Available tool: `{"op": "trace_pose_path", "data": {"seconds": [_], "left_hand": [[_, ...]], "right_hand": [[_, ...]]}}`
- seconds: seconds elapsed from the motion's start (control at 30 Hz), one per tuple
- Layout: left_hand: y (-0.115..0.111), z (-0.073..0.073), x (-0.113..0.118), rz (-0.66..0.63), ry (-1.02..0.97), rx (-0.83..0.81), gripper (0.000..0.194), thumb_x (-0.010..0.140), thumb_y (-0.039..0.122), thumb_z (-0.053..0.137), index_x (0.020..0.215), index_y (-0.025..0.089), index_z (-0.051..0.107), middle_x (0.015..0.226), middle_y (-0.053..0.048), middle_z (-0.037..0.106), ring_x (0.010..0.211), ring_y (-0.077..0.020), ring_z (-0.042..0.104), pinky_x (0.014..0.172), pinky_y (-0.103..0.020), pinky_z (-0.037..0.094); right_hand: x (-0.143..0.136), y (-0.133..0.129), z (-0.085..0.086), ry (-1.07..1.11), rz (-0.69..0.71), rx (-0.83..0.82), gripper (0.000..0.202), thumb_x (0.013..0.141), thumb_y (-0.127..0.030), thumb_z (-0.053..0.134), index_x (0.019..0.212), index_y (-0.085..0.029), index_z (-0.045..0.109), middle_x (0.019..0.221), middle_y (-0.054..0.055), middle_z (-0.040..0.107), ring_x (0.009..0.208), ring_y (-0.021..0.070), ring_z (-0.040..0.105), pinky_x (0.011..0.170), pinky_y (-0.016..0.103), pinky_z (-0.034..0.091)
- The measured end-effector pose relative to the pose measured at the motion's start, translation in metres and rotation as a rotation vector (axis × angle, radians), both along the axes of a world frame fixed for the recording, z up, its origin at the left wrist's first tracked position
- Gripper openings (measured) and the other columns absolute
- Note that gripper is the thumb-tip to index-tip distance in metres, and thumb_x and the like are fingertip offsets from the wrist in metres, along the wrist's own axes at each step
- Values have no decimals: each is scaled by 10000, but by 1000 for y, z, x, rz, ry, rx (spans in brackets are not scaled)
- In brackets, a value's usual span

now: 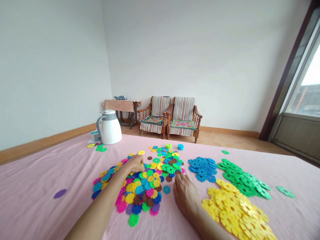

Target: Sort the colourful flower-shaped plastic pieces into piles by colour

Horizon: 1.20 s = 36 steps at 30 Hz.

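Observation:
A mixed heap of flower-shaped plastic discs [140,190] in many colours spreads across the pink cloth [82,200]. My left hand [135,164] reaches over the heap's far left part, fingers bent down and drawn together among the discs; whatever they pinch is hidden. Close to the heap's right edge, my right hand [186,192] rests low with curled fingers, the tips beside a brown disc [169,179]; what lies under them I cannot make out. A light blue disc [166,189] lies flat just left of this hand.
Sorted piles of blue discs [203,169], green discs [243,180] and yellow discs [235,210] lie at the right. Small stacks, lime green [168,146] and blue [180,147], stand behind the heap. A white jug [111,128] stands far left; a purple disc [60,193] lies alone.

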<state>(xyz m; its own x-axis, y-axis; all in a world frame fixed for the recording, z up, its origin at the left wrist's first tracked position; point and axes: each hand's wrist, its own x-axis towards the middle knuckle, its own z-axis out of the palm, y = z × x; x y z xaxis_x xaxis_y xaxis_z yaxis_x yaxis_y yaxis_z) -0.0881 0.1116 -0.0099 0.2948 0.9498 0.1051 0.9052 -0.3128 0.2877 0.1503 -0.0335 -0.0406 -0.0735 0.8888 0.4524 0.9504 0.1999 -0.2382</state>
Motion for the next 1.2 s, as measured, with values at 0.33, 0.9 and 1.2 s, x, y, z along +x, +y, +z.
{"op": "trace_pose_path", "data": {"seconds": [0.33, 0.9, 1.2], "left_hand": [[-8, 3, -3, -97, -199, 47, 297, 554, 97, 569, 833, 198, 557, 738, 49, 580, 690, -120, 556, 598, -188, 394], [-98, 12, 88, -249, -813, 17, 44, 691, 139, 498, 712, 176, 508, 654, 21, 547, 620, -112, 551, 585, -204, 452], [-112, 5, 69, -133, -746, 235, 78, 799, 249, 460, 778, 208, 523, 779, -4, 616, 763, -151, 585, 741, -251, 473]], "right_hand": [[0, 0, 3, 3, 0, -19, 235, 852, -108, 342, 871, -167, 568, 883, 82, 622, 853, 193, 542, 719, 275, 370], [-6, 1, 16, 674, 218, 24, 113, 807, -284, 471, 786, -186, 524, 660, -14, 582, 549, 99, 509, 494, 189, 362], [46, 20, 24, 545, -105, 67, 149, 743, -256, 474, 784, -184, 598, 597, -12, 602, 534, 127, 541, 512, 216, 349]]}}
